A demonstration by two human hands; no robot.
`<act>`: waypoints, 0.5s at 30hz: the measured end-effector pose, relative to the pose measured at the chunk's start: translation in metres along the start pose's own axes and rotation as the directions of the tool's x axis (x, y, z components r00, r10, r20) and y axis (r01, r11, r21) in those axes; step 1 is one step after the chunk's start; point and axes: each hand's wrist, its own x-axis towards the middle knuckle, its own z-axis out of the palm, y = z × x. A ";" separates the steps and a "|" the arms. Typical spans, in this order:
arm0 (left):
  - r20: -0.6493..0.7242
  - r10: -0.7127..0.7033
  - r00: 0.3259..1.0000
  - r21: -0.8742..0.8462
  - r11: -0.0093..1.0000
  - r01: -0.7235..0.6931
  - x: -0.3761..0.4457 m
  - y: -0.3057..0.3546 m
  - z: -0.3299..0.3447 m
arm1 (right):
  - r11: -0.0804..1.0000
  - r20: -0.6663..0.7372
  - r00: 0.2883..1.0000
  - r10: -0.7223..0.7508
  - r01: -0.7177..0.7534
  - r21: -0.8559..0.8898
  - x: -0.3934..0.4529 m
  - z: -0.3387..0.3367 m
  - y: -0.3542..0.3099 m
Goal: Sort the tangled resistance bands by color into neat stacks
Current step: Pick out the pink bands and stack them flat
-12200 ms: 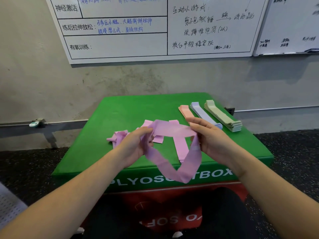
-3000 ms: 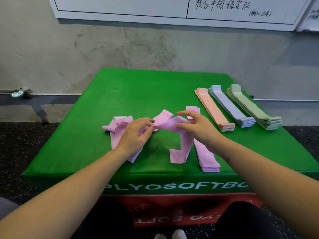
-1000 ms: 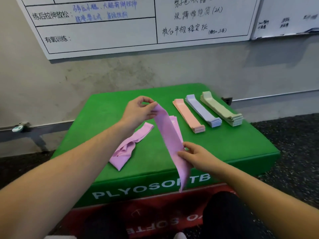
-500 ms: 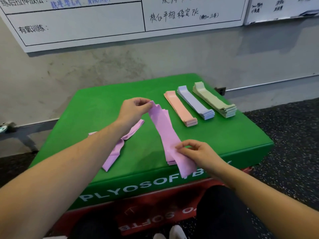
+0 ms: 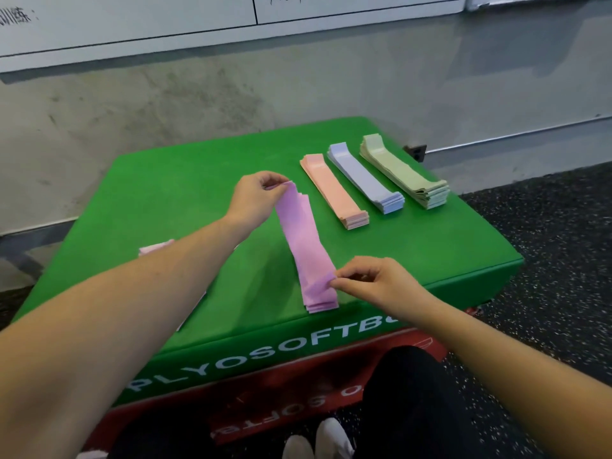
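A flat pink-purple band [image 5: 306, 246] lies stretched along the top of the pink-purple stack on the green soft box [image 5: 185, 190]. My left hand [image 5: 255, 197] pinches its far end and my right hand [image 5: 374, 283] pinches its near end. To the right lie three neat stacks side by side: peach [image 5: 334, 190], lavender [image 5: 364, 177] and pale green [image 5: 404, 175]. Another loose pink band [image 5: 155, 250] peeks out from behind my left forearm, mostly hidden.
The green box sits on a red box [image 5: 298, 376] against a grey concrete wall with a whiteboard [image 5: 132, 21] above. Dark speckled floor surrounds it. My legs and white shoes [image 5: 318, 442] are at the box's front.
The held band has come down from a slanted, lifted position and now lies flat on the pink-purple stack, still pinched at both ends. The camera has tilted lower and nearer.
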 end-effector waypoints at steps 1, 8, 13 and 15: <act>-0.003 0.002 1.000 0.021 1.000 -0.002 0.003 -0.002 0.001 | 0.996 -0.026 0.998 -0.054 0.052 -0.072 0.003 0.001 0.007; 0.004 -0.027 1.000 0.141 0.990 0.026 0.026 -0.022 0.007 | 0.755 -0.053 0.868 -0.494 0.399 -0.521 0.023 0.002 0.030; -0.005 -0.059 0.998 0.113 0.992 0.059 0.039 -0.031 0.015 | 0.621 0.117 0.808 -0.577 0.528 -0.579 0.033 0.006 0.038; -0.009 -0.054 0.999 0.122 0.991 0.055 0.044 -0.034 0.019 | 0.594 0.184 0.803 -0.566 0.553 -0.584 0.035 0.006 0.045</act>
